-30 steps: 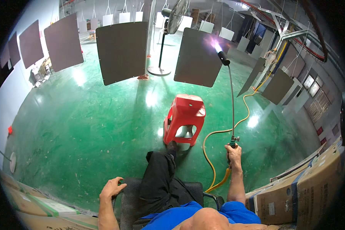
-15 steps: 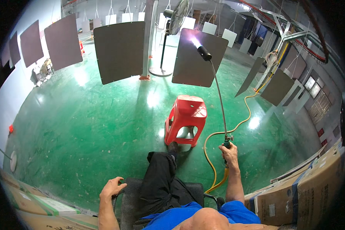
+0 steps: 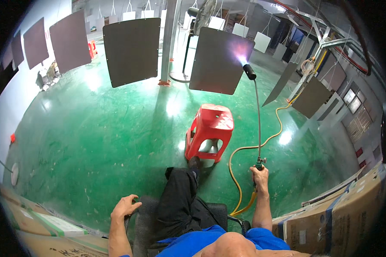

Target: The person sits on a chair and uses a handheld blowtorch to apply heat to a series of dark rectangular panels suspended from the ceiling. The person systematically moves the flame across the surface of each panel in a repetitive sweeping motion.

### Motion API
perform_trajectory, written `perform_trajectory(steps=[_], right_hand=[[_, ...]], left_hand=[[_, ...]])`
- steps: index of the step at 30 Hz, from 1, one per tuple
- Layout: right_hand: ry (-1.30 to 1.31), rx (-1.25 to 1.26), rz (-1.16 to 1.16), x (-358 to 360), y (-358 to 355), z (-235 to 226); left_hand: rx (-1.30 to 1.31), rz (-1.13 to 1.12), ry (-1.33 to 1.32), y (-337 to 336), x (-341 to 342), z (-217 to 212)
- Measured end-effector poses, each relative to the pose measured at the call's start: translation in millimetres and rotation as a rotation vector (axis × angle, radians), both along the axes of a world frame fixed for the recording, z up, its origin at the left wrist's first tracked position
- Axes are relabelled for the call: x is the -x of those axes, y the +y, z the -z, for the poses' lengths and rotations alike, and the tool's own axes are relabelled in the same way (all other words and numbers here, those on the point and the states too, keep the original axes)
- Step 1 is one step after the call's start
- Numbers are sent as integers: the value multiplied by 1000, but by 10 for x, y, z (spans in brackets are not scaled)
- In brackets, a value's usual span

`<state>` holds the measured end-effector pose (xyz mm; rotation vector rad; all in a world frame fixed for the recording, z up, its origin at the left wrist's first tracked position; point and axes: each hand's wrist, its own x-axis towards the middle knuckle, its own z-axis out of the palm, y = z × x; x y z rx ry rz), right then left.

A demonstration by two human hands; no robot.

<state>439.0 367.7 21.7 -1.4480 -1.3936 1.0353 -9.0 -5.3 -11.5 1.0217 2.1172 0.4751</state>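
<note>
My right hand (image 3: 260, 177) is wrapped round the handle of a long gas torch (image 3: 258, 120). The torch reaches forward, and a purple-white flame (image 3: 240, 53) leaves its black nozzle. The flame plays at the upper right part of a dark flat panel (image 3: 214, 64) that hangs ahead. A yellow hose (image 3: 261, 146) trails from the handle across the green floor. My left hand (image 3: 126, 206) rests at the left arm of the chair (image 3: 146, 214) I sit on, thumb and fingers apart, holding nothing.
A red plastic stool (image 3: 212, 124) stands ahead with my foot at its base. Another dark panel (image 3: 133, 51) hangs left of a grey post (image 3: 165, 55). A stand fan (image 3: 201, 19) is behind. Cardboard boxes (image 3: 309, 231) flank me on the right, more on the left.
The torch nozzle and flame have moved right and slightly down, from the panel's upper middle toward its right edge. My right hand shifted slightly right. My left hand stays in place.
</note>
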Motion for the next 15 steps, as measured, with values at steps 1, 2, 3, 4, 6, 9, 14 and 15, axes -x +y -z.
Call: perform_trajectory(steps=[1,2,3,4,6,9,14,15], right_hand=[[-22,16,4,-5,-17,28],[-44,31,8,-4,-35,60],[-66,46,14,4,-60,83],[-91,59,5,21,-108,75],[-130,64,-12,12,-123,220],[-155,90,-30,11,-176,356],[-210,120,-103,93,-223,456],[-227,123,-111,124,-227,451]], left_hand=[[-13,15,23,-11,25,60],[-25,30,47,-29,37,106],[-19,22,34,-25,30,83],[-12,14,21,-18,24,51],[-9,16,26,-18,16,39],[11,19,38,-3,-1,6],[33,4,6,13,-19,-65],[36,2,2,13,-17,-65]])
